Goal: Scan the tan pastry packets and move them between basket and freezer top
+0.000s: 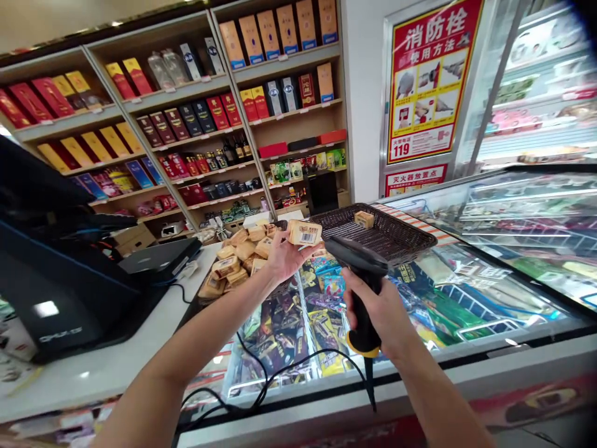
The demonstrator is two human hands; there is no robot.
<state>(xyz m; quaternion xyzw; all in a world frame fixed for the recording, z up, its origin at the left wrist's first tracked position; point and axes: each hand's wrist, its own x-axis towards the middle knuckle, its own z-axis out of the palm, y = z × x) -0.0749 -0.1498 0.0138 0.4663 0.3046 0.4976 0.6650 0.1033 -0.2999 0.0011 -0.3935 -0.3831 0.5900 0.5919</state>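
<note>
My left hand (285, 255) grips a small wrapped snack pack (305, 233), its barcode label turned toward me. In my right hand (373, 305) is a black barcode scanner (357, 256) with a yellow-trimmed handle; its head points at the pack from a short distance. A pile of similar wrapped packs (245, 250) lies to the left of my left hand. Beyond the scanner stands a dark woven basket (396, 234), and one wrapped pack (364, 219) rests in it. The scanner's black cable (321, 353) loops down to the left.
Beneath both hands is a glass-topped freezer (298, 330) holding many colourful packets. A black checkout machine (60, 261) stands on the white counter (135, 339) at left. Shelves (196, 84) of boxed goods line the back wall, beside a red poster (431, 84).
</note>
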